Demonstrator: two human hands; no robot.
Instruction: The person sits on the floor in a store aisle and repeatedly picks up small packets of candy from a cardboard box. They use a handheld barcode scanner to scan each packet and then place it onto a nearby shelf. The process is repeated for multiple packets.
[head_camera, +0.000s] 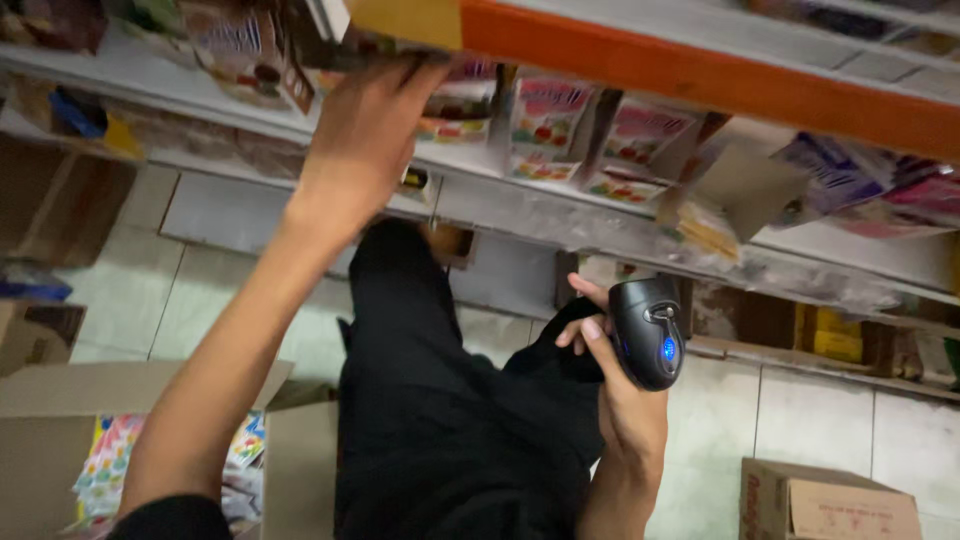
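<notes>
My left hand (365, 130) reaches up to a shelf and grips the lower edge of a flat box (335, 35) with brownish print, fingers curled over it. My right hand (615, 370) is held low in front of my black clothing, wrapped around a black handheld scanner (648, 330) with a small blue light on it. Pink and white snack packets (548, 115) stand in a row on the shelf just to the right of my left hand.
An orange shelf edge (700, 75) runs across the top. White shelves (560, 225) hold packets and purple bags (840, 175). An open carton (120, 400) with colourful packets sits lower left, another carton (820, 505) lower right, on a pale tiled floor (810, 415).
</notes>
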